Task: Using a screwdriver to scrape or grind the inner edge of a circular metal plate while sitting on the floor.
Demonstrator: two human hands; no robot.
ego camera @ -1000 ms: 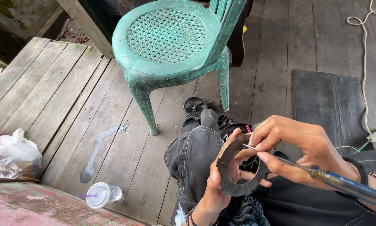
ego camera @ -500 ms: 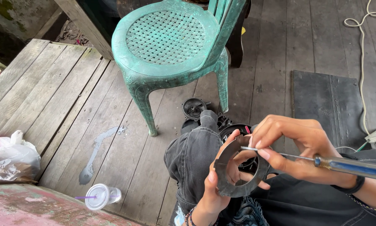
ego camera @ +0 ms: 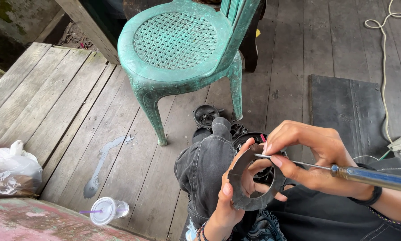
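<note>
Grey metal ring (ego camera: 249, 192), flat with a big round hole, is pinched upright in the left hand (ego camera: 229, 196), thumb on the near face and fingers curled round the back, so that grip is closed tight on it. It sits right over the person's lap, above the dark jeans knee (ego camera: 205, 156). The right hand (ego camera: 316, 156) is closed around a screwdriver (ego camera: 343, 170) with a blue handle. Its thin shaft runs nearly level, long axis pointing left, and the tip rests on the ring's upper edge, so the ring lies straight left of the right hand, touching the tool. Right hand is the nearer one to that contact spot.

Underneath is a weathered grey plank floor, with a wet streak on it. A green plastic chair (ego camera: 178, 40) stands just ahead, round black parts (ego camera: 207, 116) lie by its leg, and a dark mat (ego camera: 343, 111) lies to the right. A plastic cup with a straw (ego camera: 104, 210) and a bag (ego camera: 10, 167) are off to the left, well apart.
</note>
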